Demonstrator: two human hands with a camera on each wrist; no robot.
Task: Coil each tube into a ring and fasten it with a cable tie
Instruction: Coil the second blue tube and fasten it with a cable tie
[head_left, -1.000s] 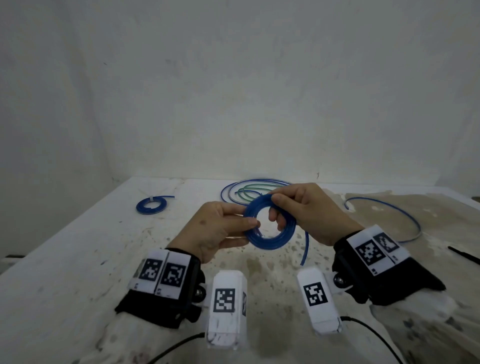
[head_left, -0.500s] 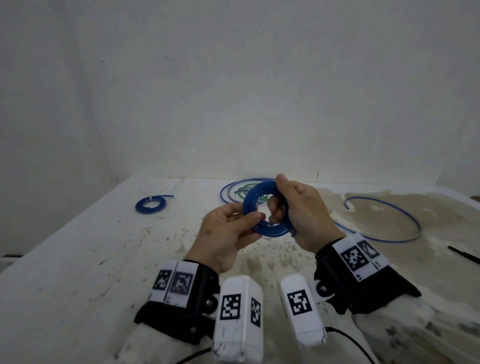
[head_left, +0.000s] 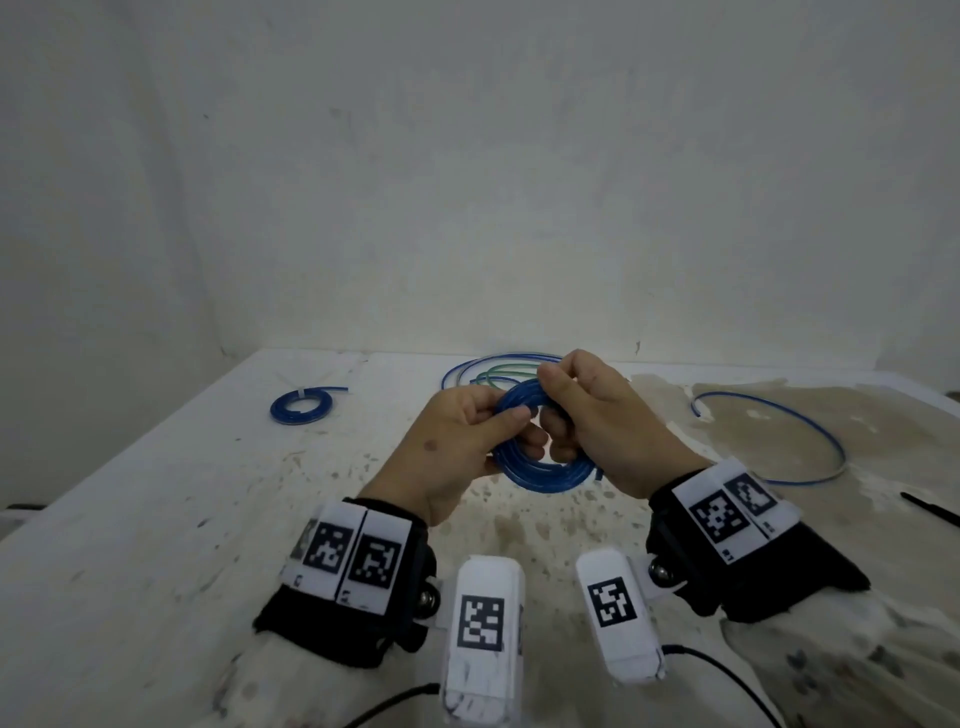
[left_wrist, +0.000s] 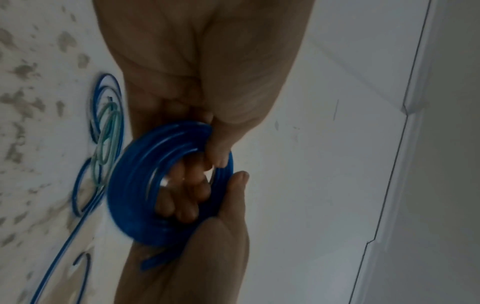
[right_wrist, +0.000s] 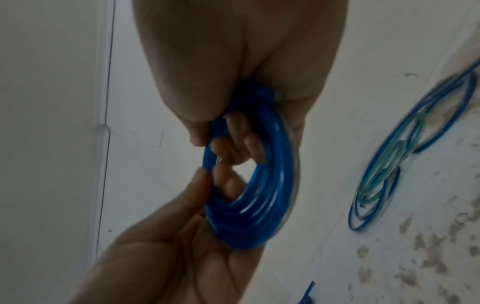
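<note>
A blue tube wound into a small coil (head_left: 540, 470) hangs above the table between both hands. My left hand (head_left: 519, 431) pinches its left side, thumb on top and fingers through the hole. My right hand (head_left: 558, 410) grips the top and right side, fingers curled through the ring. The left wrist view shows the coil (left_wrist: 130, 185) with a short free end by the right palm (left_wrist: 207, 257). The coil (right_wrist: 259, 205) is blurred in the right wrist view. A black cable tie (head_left: 930, 506) lies at the right edge.
A finished blue coil with a white tie (head_left: 301, 406) lies at the back left. Loose blue and green tubes (head_left: 483, 371) lie behind the hands, and a long loose blue tube (head_left: 810, 431) curves at the right. The white stained table (head_left: 156, 519) meets the wall at the back.
Both hands have drawn closer together and the right hand has turned over the coil. The hanging tail seen a second ago is now wound in, and the coil tilts flatter.
</note>
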